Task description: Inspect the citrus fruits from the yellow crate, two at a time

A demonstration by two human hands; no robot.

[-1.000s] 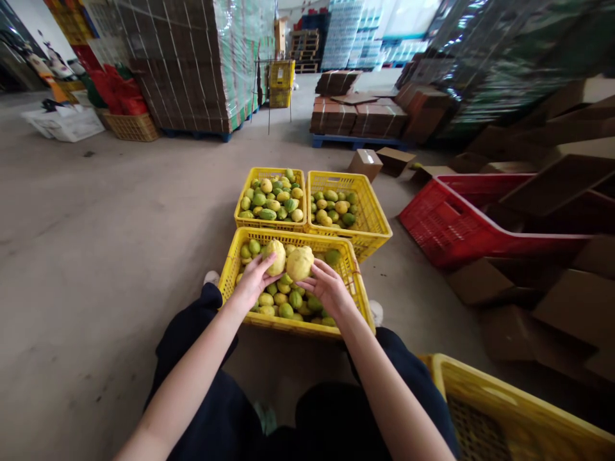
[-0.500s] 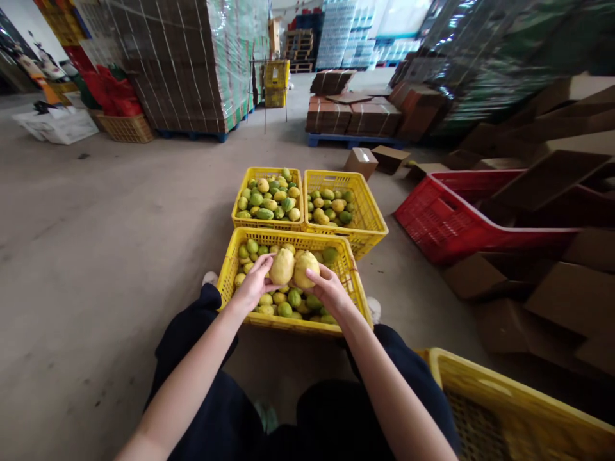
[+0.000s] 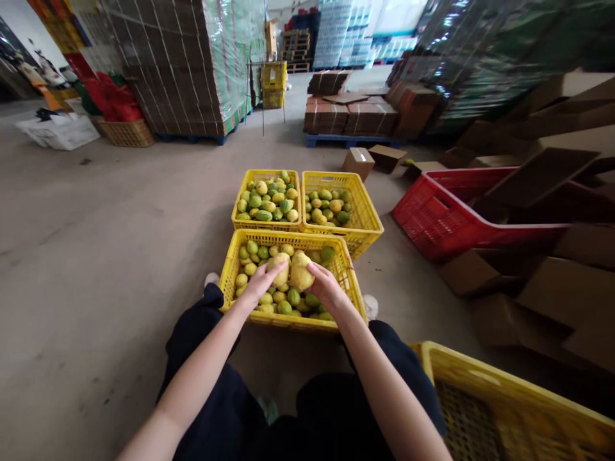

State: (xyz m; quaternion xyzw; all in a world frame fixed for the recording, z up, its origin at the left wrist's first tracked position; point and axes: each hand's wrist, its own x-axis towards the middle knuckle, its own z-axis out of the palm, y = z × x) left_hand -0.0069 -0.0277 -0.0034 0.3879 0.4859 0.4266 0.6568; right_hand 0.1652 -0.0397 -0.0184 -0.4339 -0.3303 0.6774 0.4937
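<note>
Above the near yellow crate [image 3: 298, 325], my left hand [image 3: 259, 283] is closed around a pale yellow oval fruit [image 3: 280, 269], thumb lying over its front. A second pale yellow fruit [image 3: 301, 273], lumpy towards its top, is in the grip of my right hand [image 3: 327, 288]. The two fruits are side by side, almost touching. Beneath them, the crate holds many green and yellow fruits [image 3: 284, 307], with some hidden by my hands. Their exact kind is hard to tell; they look like small melons or large lemons.
Beyond stand two more yellow crates of fruit, one left [image 3: 240, 225] and one right [image 3: 368, 221]. A red crate [image 3: 423, 218] with cardboard boxes [image 3: 480, 272] is at the right. Another yellow crate [image 3: 519, 390] sits at my lower right. Stacked flat cardboard [image 3: 348, 116] lies on a pallet ahead.
My left hand has turned its fruit, and its thumb now lies across the front. Both fruits have shifted slightly left in view. The right hand keeps its hold.
</note>
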